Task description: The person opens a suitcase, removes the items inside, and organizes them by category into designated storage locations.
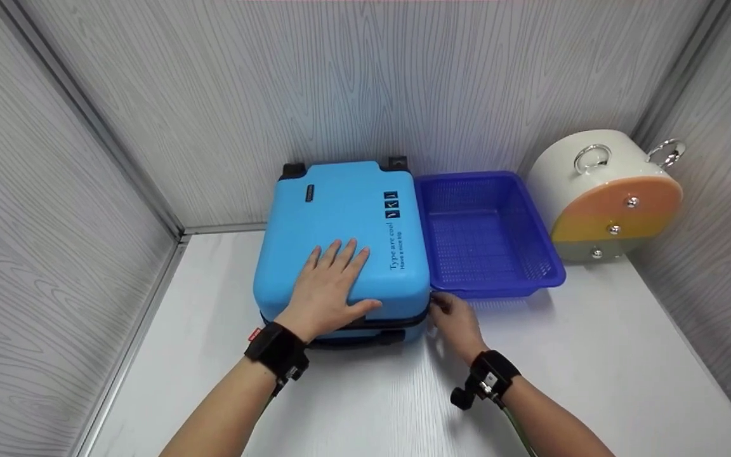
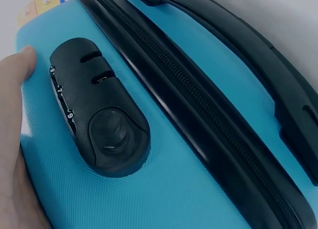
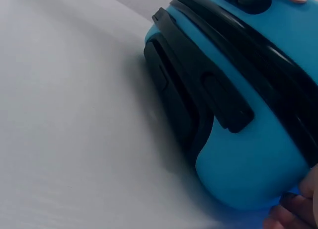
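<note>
A light blue hard-shell suitcase (image 1: 346,212) lies flat on the white table. My left hand (image 1: 329,289) rests on its lid near the front edge, fingers straight and spread. Close to that thumb, the left wrist view shows a black combination lock (image 2: 99,110). Beside the lock runs the closed black zipper (image 2: 184,85), with the black carry handle (image 2: 238,42) past it. At the suitcase's front right corner, my right hand (image 1: 459,324) has curled fingers and pinches the zipper pull (image 1: 432,294) at the seam; the fingers mostly hide it.
A blue plastic basket (image 1: 546,266) stands right beside the suitcase. Farther right is a white rounded box (image 1: 568,152) with ring handles and an orange, yellow and green front. Wood-grain panels (image 1: 353,82) wall in the table (image 1: 213,266) at the back and sides.
</note>
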Tool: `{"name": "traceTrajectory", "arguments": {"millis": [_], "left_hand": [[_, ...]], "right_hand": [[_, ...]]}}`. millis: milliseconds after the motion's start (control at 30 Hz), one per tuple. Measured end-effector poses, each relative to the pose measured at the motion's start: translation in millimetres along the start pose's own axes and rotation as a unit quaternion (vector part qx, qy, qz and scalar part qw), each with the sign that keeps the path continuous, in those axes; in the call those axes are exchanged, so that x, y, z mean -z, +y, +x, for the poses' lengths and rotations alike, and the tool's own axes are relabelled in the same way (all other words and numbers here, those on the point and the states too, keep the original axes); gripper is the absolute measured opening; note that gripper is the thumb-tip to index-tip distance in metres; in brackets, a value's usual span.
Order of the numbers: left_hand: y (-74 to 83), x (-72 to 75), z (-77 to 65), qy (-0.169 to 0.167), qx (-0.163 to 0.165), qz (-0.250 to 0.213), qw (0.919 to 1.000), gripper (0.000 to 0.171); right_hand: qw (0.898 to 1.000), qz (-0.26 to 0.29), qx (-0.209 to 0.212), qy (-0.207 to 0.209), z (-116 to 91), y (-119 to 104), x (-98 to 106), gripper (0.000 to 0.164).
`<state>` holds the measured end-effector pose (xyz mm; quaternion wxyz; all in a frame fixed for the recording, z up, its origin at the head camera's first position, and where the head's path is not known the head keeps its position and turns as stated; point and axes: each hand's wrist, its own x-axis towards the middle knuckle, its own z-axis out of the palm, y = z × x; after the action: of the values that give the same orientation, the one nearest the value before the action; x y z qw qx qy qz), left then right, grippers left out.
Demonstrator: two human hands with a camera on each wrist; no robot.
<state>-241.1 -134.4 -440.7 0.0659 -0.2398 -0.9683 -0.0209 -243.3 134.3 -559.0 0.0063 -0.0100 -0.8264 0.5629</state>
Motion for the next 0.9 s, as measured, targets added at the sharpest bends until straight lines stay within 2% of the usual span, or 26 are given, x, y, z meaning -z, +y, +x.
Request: {"name": "traceTrajectory", "arguments": {"millis": [133,333,400,500,600,767,900], "left_hand": [[-0.4,0.8,-1.8,-0.002,0.002,-0.009,1.0000,0.099],[-3.5,0.8,-5.8,-0.002,0.005,-0.016,0.9999,0.097],[-4.0,0.8,-6.5,-0.001,0.004,-0.020,0.9998,0.097],[-3.9,0.6,-6.8,-0.002,0.004,-0.024,0.9997,0.097],[-2.7,1.4,-5.9,-0.005,0.006,-0.024,0.9997,0.097],[-0.3,2.8,-2.7,-0.013,0.011,-0.020,0.9997,0.097],[1.0,2.4,-2.3,-0.011,0.013,-0.018,0.9997,0.097]], "right_hand": [[0.999,-0.015,0.003,0.028,1,-1,-4,0.026],[0.997,-0.048,0.029,0.045,0,-3,-9,0.022],[0.995,-0.072,0.037,0.049,-1,-1,-8,0.020],[0.986,-0.135,0.078,0.051,-5,4,-3,0.016],[0.967,-0.201,0.147,0.055,-9,9,5,0.011],[0.922,-0.274,0.266,0.062,-19,15,20,0.007],[0.887,-0.307,0.339,0.063,-29,18,25,0.003]]}}
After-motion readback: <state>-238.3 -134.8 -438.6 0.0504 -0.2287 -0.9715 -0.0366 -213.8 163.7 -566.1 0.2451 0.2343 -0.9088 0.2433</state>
